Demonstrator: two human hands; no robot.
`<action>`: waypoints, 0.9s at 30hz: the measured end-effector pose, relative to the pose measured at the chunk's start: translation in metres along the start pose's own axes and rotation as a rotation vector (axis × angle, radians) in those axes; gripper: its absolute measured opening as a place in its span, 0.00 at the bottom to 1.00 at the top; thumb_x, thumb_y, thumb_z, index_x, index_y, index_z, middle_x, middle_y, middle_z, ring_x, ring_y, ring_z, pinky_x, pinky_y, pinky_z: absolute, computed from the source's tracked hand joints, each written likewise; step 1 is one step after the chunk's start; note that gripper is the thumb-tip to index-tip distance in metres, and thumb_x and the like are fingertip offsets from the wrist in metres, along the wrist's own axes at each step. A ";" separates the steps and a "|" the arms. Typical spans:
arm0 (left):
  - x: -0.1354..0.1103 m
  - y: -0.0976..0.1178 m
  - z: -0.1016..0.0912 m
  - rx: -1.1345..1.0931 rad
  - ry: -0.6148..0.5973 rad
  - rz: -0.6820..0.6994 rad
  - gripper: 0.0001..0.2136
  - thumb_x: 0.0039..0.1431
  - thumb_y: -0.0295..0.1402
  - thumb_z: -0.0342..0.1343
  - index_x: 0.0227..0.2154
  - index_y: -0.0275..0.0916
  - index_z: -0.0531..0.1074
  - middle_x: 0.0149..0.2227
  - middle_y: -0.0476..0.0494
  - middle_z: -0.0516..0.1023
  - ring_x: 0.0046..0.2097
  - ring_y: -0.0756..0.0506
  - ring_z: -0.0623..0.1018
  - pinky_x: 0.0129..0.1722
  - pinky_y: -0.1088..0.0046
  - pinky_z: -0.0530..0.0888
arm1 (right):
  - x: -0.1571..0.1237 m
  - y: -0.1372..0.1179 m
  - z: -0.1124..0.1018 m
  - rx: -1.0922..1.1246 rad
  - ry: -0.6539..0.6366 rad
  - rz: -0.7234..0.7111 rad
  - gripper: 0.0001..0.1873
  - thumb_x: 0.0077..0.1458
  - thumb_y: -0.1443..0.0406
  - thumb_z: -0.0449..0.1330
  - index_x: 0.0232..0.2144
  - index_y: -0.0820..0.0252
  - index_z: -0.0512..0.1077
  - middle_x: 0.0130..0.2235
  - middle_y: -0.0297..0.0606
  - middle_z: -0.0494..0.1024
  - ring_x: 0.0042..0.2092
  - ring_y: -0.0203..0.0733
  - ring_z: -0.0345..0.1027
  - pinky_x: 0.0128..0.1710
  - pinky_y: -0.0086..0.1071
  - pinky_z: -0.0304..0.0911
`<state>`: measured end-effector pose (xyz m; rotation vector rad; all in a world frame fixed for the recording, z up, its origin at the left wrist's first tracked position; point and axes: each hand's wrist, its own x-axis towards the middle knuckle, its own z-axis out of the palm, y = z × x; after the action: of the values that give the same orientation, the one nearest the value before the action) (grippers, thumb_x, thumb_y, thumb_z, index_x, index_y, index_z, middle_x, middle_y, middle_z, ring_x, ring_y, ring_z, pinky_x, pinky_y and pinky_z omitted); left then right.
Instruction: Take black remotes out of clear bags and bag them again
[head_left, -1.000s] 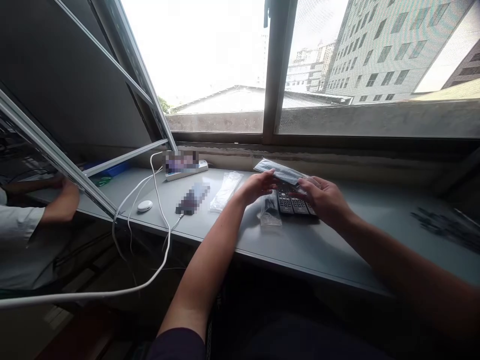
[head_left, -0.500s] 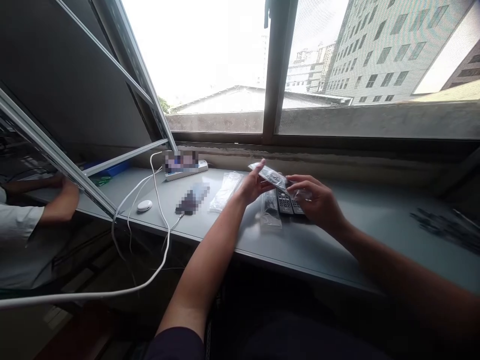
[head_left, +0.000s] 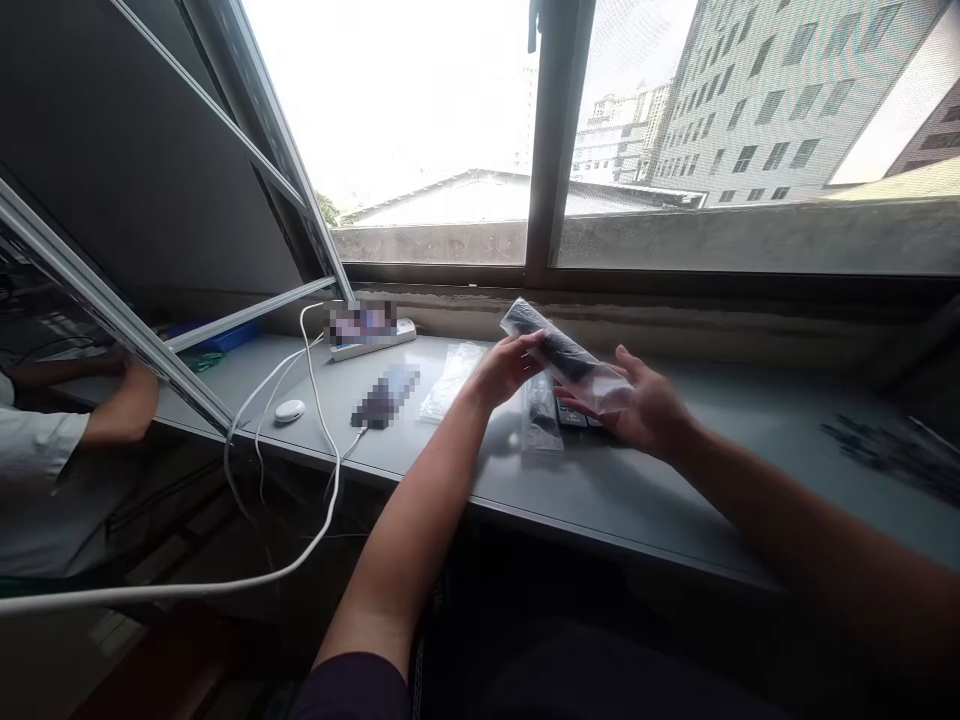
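A dark remote control in a clear plastic bag (head_left: 564,352) is held slantwise above the table between my hands. My left hand (head_left: 508,368) grips its left side, thumb on top and fingers beneath. At the lower right end, the loose part of the bag rests on the palm and fingers of my right hand (head_left: 646,408), whose thumb is raised. Under my hands lie dark keypad remotes (head_left: 571,416), partly hidden. Beside them on the table is another bagged remote (head_left: 541,418).
Clear plastic bags (head_left: 450,385) lie left of my left hand. Further left are a blurred-out phone (head_left: 384,398) on a cable, a white round case (head_left: 289,411) and a power strip (head_left: 375,340). Dark items (head_left: 892,450) lie far right. A co-worker's arm (head_left: 120,405) is at left.
The bagged remote has turned so its dark body shows through the plastic. My left thumb has come down onto it. My right hand has opened from a pinch to a palm-up hold.
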<state>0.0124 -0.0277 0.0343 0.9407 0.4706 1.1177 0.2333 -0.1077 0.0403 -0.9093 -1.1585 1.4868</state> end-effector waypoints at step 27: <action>-0.004 -0.001 -0.001 0.024 -0.181 -0.041 0.16 0.63 0.36 0.77 0.51 0.40 0.84 0.54 0.37 0.87 0.57 0.40 0.86 0.69 0.55 0.77 | -0.006 -0.004 -0.021 0.421 -0.242 0.271 0.18 0.72 0.67 0.65 0.62 0.56 0.79 0.54 0.46 0.87 0.34 0.35 0.78 0.27 0.18 0.77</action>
<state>0.0112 -0.0313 0.0323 1.0391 0.3546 0.9815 0.2555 -0.1085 0.0389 -0.6226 -0.8585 2.0117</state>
